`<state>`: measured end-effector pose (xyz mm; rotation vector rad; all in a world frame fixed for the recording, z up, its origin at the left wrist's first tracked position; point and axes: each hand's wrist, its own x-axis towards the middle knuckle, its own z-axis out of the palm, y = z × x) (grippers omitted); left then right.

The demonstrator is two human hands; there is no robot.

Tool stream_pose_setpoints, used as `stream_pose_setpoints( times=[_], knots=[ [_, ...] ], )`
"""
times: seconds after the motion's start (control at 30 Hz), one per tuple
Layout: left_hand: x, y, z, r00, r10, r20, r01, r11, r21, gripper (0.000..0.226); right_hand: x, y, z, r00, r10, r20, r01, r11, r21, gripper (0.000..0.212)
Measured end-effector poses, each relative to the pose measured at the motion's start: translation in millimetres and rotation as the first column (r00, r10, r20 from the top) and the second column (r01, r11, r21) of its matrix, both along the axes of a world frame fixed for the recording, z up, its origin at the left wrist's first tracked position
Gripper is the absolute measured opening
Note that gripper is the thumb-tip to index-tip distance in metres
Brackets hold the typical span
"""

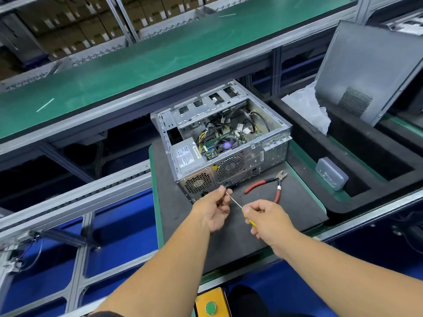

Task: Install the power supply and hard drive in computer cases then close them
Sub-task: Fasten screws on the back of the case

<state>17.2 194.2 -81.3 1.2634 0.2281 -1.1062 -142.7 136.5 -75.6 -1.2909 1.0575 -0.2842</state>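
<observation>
The computer case (223,143) lay on its side on a dark grey mat (270,211), its open side facing up and its rear panel turned toward the person. The power supply (186,156) sat inside at the near left corner, label up, with its vent grille showing in the rear panel. Beside it the motherboard, a round fan and a bundle of yellow and black cables were visible, and the empty drive cage (206,106) filled the far end. No hard drive could be made out.

Just in front of the rear panel, the left hand (215,208) pinched the tip end of a slim screwdriver (239,207) between thumb and fingers — its grip narrow, closed on the metal shaft. The right hand (265,219) was wrapped around the yellow handle, its grip closed on the tool. The shaft ran at a slant between the two hands, above the mat.

To the right of the hands, red-handled cutters (266,185) lay on the mat with jaws apart, near the case's rear corner. Beyond the mat's right edge a black foam tray (357,179) held a small clear plastic box (332,177) and crumpled clear wrap (309,108). A dark side panel (366,72) leaned upright at the far right. Behind the case ran the green tabletop (148,58) — a long conveyor — with cardboard boxes (68,30) on shelves past it.
</observation>
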Motion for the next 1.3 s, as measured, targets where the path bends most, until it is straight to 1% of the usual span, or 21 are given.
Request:
stream_pose_setpoints(
  times=[0.17,0.3,0.37,0.43,0.53,0.7,0.9,1.0,1.1,1.2,1.27,1.3],
  knots=[
    [4,-2,-3,0.997,-0.066,-0.036,0.067,0.998,0.016,0.01,1,-4,-6,1.0,0.015,-0.025,-0.016,0.999,-0.052,0.011],
    [10,-6,-6,0.994,-0.104,-0.032,0.105,0.993,0.055,0.011,5,-5,-11,1.0,0.011,-0.017,-0.013,0.996,-0.088,0.006],
    [12,-10,-5,0.995,-0.089,-0.035,0.091,0.995,0.042,0.011,10,-4,-12,1.0,-0.001,0.002,0.002,0.997,-0.083,0.003],
    [14,-14,-4,0.997,-0.069,-0.04,0.069,0.998,0.01,0.011,16,-3,-12,1.0,-0.005,0.02,0.006,0.998,-0.063,0.009],
    [18,-19,-3,0.997,-0.064,-0.044,0.064,0.998,0.0,0.013,25,-1,-13,1.0,0.007,0.004,-0.006,0.999,-0.047,0.015],
    [22,-22,-8,0.997,-0.066,-0.043,0.067,0.997,0.026,0.019,33,1,-16,1.0,-0.021,-0.01,0.02,0.999,-0.03,0.012],
    [24,-23,-12,0.998,-0.044,-0.049,0.045,0.999,0.023,0.019,38,1,-12,0.999,-0.033,-0.011,0.033,0.999,-0.018,0.009],
    [21,-22,-13,0.999,-0.022,-0.036,0.023,1.0,0.021,0.019,40,5,-11,0.999,-0.041,0.015,0.04,0.997,0.065,0.008],
    [18,-22,-12,1.0,-0.001,-0.018,0.001,1.0,0.023,0.019,47,8,-7,0.997,-0.074,0.028,0.066,0.972,0.227,0.019],
    [13,-20,-11,0.999,-0.005,0.039,0.002,0.998,0.067,0.017,52,8,-4,0.994,-0.108,-0.004,0.104,0.94,0.326,0.025],
    [9,-16,-11,0.993,-0.031,0.111,0.018,0.993,0.116,0.017,53,7,-4,0.993,-0.118,0.0,0.11,0.925,0.364,0.022],
    [7,-14,-12,0.988,-0.045,0.148,0.024,0.99,0.141,0.018,53,6,-5,0.993,-0.12,0.011,0.106,0.919,0.379,0.016]
  ],
)
